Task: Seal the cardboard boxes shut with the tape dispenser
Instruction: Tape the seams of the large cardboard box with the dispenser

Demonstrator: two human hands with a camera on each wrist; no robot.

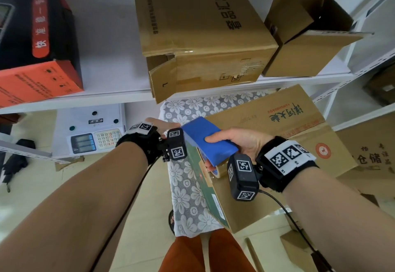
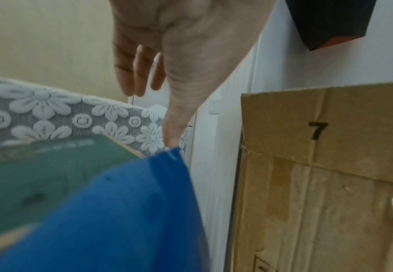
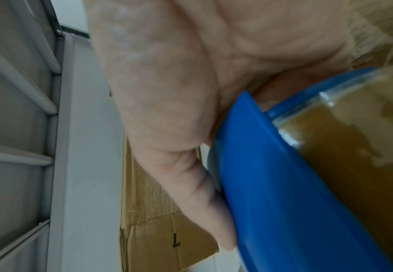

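My right hand [image 1: 210,154] grips a blue tape dispenser [image 1: 208,139] above a lace-covered table, thumb [image 3: 212,208] along its top and fingers underneath. A brownish clear tape roll [image 3: 354,150] sits inside it. My left hand [image 1: 165,126] is at the dispenser's front tip; its thumb [image 2: 172,136] touches the blue edge [image 2: 177,156] while the other fingers [image 2: 132,73] hang straight and apart. Below lies a cardboard box [image 1: 277,120] with a green side [image 1: 206,188]. On the shelf above stands a large cardboard box [image 1: 203,26] with a loose flap marked 7 [image 2: 316,130].
A second cardboard box [image 1: 310,36] with its flaps open stands at the shelf's right. A red and black box [image 1: 36,36] sits at the shelf's left. A white scale with a keypad [image 1: 94,130] stands below on the left. More cartons [image 1: 367,150] lie on the floor at right.
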